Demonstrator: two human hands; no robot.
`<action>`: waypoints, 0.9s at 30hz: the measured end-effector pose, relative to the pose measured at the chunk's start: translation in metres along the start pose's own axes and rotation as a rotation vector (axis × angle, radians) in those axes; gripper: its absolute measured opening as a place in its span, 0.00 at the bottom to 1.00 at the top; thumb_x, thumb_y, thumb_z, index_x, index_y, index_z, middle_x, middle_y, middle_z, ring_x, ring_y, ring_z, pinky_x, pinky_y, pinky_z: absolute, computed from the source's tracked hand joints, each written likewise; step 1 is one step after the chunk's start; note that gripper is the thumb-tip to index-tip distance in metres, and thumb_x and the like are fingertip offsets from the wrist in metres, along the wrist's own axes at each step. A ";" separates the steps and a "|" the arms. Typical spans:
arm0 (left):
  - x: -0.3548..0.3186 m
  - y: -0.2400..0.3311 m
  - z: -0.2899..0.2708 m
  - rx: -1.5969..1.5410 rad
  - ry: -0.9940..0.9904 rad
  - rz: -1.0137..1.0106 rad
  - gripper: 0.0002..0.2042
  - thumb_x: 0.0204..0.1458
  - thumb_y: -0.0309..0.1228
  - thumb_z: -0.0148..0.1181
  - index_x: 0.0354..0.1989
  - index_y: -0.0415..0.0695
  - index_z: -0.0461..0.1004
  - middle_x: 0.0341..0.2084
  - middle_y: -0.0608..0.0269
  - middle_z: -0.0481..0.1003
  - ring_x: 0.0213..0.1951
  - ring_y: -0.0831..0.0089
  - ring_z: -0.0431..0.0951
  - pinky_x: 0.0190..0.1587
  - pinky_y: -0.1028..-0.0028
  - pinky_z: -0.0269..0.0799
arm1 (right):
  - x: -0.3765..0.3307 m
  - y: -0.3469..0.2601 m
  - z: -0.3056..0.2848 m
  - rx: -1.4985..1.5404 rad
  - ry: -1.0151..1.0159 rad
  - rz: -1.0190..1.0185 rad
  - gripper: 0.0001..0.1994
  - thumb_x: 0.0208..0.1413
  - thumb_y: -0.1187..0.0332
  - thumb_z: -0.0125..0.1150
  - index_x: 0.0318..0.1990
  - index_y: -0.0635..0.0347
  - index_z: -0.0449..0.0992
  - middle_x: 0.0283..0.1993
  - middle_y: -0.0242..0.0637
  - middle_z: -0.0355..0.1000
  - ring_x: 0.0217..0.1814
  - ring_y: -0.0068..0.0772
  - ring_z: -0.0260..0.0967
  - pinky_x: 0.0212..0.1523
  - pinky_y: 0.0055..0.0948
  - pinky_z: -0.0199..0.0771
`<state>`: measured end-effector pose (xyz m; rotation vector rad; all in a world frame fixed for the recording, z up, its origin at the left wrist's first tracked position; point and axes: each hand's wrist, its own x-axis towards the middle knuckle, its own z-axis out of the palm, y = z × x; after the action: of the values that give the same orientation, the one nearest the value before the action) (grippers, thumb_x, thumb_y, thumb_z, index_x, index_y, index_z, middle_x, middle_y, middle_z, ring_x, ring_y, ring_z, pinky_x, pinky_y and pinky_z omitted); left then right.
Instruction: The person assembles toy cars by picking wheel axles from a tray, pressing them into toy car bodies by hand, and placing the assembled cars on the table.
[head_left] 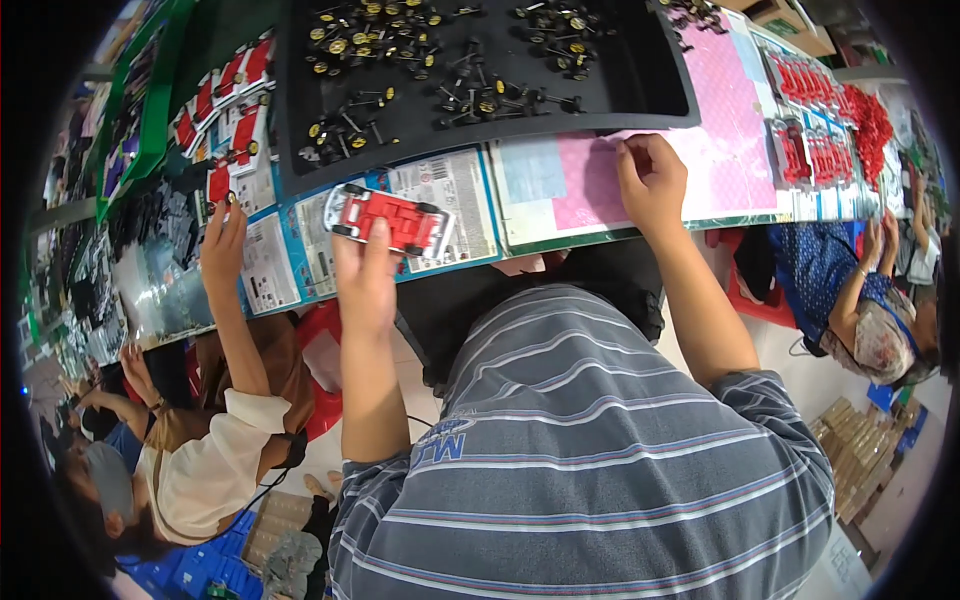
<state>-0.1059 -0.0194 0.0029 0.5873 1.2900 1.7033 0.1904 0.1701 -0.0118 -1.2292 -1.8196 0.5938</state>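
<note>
My left hand [366, 285] holds a toy car [392, 222] above the near edge of the table. The car is turned bottom up, its red underside with black wheels facing me and a white body rim around it. My thumb lies on the underside; the other fingers are mostly hidden beneath. My right hand [657, 188] is over the pink sheet by the tray's front right corner, fingers curled in toward the thumb. Whatever they hold, if anything, cannot be made out. Beyond both hands, a black tray [540, 128] carries loose wheel-and-axle sets [365, 40], black and yellow.
Red-and-white toy cars [243, 135] lie at left, where a co-worker's hand [222, 245] reaches one. Rows of car parts [815, 150] and a red heap [872, 130] sit at right. A green crate [150, 115] is far left. Printed sheets [455, 195] cover the table.
</note>
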 end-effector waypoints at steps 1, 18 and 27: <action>0.004 0.008 -0.012 0.057 0.036 0.021 0.15 0.68 0.29 0.48 0.60 0.41 0.61 0.51 0.56 0.73 0.50 0.65 0.78 0.53 0.62 0.77 | 0.001 -0.002 0.001 -0.017 -0.031 -0.008 0.04 0.52 0.75 0.65 0.33 0.66 0.76 0.30 0.43 0.75 0.28 0.36 0.75 0.32 0.29 0.73; 0.119 0.085 -0.215 0.576 0.503 0.005 0.16 0.64 0.42 0.57 0.49 0.40 0.75 0.32 0.68 0.78 0.28 0.81 0.74 0.28 0.78 0.68 | 0.006 -0.009 0.005 -0.143 -0.199 -0.114 0.06 0.51 0.75 0.65 0.36 0.65 0.77 0.36 0.43 0.74 0.31 0.40 0.75 0.34 0.32 0.76; 0.161 0.098 -0.229 0.572 0.578 -0.012 0.22 0.62 0.39 0.60 0.54 0.32 0.74 0.41 0.62 0.80 0.38 0.77 0.79 0.43 0.77 0.73 | 0.003 -0.006 0.008 -0.170 -0.196 -0.136 0.04 0.53 0.77 0.64 0.35 0.66 0.76 0.35 0.41 0.72 0.28 0.34 0.73 0.30 0.28 0.73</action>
<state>-0.4018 -0.0016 -0.0074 0.4071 2.2246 1.5386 0.1802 0.1713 -0.0104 -1.1796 -2.1362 0.5058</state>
